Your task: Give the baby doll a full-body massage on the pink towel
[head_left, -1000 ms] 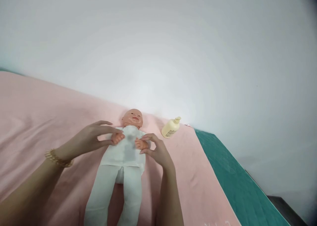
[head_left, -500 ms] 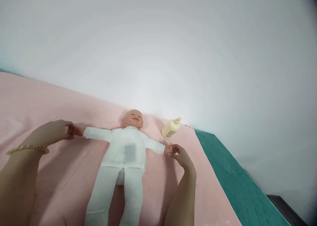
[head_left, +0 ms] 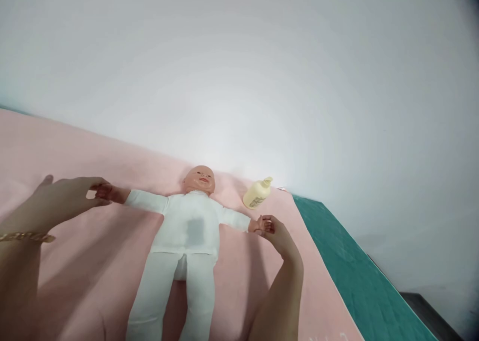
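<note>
A baby doll [head_left: 183, 221] in a white top and white trousers lies on its back on a pink cloth [head_left: 90, 286], arms stretched out to both sides. A grey patch marks the front of its top. On the left, my left hand [head_left: 67, 199], with a beaded bracelet on the wrist, pinches the doll's hand between thumb and fingers. My right hand [head_left: 279, 236] grips the doll's other hand with its fingertips. Just beyond that hand stands a pale yellow pump bottle [head_left: 257, 194] with dark print.
A plain white wall [head_left: 239, 82] rises right behind the doll's head. To the right, a green surface [head_left: 359, 266] shows past the edge of the pink cloth. Something dark [head_left: 422, 311] sits low at the right.
Both my hands have spread slightly outward with the doll's hands in them. The doll's arms reach a little further out; its body has hardly moved.
</note>
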`<state>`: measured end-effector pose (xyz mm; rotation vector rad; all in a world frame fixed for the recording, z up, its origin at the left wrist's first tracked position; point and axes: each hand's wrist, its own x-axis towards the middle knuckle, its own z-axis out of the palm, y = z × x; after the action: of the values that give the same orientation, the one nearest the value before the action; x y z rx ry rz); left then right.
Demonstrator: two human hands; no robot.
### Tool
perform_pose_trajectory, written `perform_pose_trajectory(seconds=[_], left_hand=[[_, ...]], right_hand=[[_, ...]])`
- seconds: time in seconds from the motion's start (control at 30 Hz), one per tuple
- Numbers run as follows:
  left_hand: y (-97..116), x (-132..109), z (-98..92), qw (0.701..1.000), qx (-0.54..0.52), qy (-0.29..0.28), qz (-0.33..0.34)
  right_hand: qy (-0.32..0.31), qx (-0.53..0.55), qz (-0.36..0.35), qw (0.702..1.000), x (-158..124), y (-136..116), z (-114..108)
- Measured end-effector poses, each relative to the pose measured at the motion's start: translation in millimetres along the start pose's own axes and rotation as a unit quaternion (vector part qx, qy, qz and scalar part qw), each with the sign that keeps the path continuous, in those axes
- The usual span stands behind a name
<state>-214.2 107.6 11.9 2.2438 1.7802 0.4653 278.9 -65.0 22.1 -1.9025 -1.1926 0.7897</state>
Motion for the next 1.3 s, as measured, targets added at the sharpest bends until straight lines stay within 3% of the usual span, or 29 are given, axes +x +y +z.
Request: perform_pose_trajectory(seconds=[0.07,0.13,0.2,0.3,0.4,0.57,0.73,0.87,0.97,1.07,1.17,1.27,1.3], left_hand=[[20.4,-5.1,-7.0,0.999,0.007,-0.017,0.029],[41.1,-8.8,-7.0,0.996,0.003,0.033,0.084],[60.4,-11.3,-0.3,0.990,-0.025,0.049,0.133],[86.9,-13.8,17.4,0.970,-0.097,-0.020,0.222],[112.2,-17.9,37.9,0.932,-0.143,-0.098,0.318],[135.8,-26.5,64.4,0.915,-0.145,-0.104,0.361],[134.7,-24.8,73.7,0.913,-0.146,-0.074,0.374],[135.8,-25.2,70.4,0.895,-0.118,-0.032,0.429],[132.0,-27.6,60.0,0.879,-0.093,0.025,0.467],[115.5,-26.8,40.8,0.885,-0.077,0.095,0.450],[86.3,-21.0,15.5,0.913,-0.019,0.104,0.393],[52.5,-12.2,-4.2,0.966,0.056,0.127,0.218],[42.0,-9.2,-7.0,0.978,0.072,0.111,0.161]], right_hand=[[0.026,0.046,-0.043,0.998,-5.8,-12.8,0.8],[0.032,0.080,-0.094,0.992,-10.1,-27.8,8.2],[0.019,0.097,-0.142,0.985,-13.1,-43.0,21.4],[-0.029,0.085,-0.164,0.982,-17.1,-63.2,46.5],[-0.098,0.035,-0.186,0.977,-22.3,-78.9,70.2],[-0.176,-0.103,-0.228,0.952,-30.8,-94.1,97.4],[-0.166,-0.189,-0.278,0.927,-34.9,-97.5,112.2],[-0.166,-0.205,-0.284,0.922,-34.5,-96.8,112.4],[-0.159,-0.164,-0.265,0.937,-33.8,-96.1,99.5],[-0.103,-0.104,-0.216,0.965,-34.9,-90.5,73.2],[-0.030,-0.108,-0.137,0.984,-35.3,-74.7,39.9],[0.046,-0.182,-0.026,0.982,-29.1,-48.8,12.3],[0.059,-0.204,0.011,0.977,-25.3,-39.3,6.4]])
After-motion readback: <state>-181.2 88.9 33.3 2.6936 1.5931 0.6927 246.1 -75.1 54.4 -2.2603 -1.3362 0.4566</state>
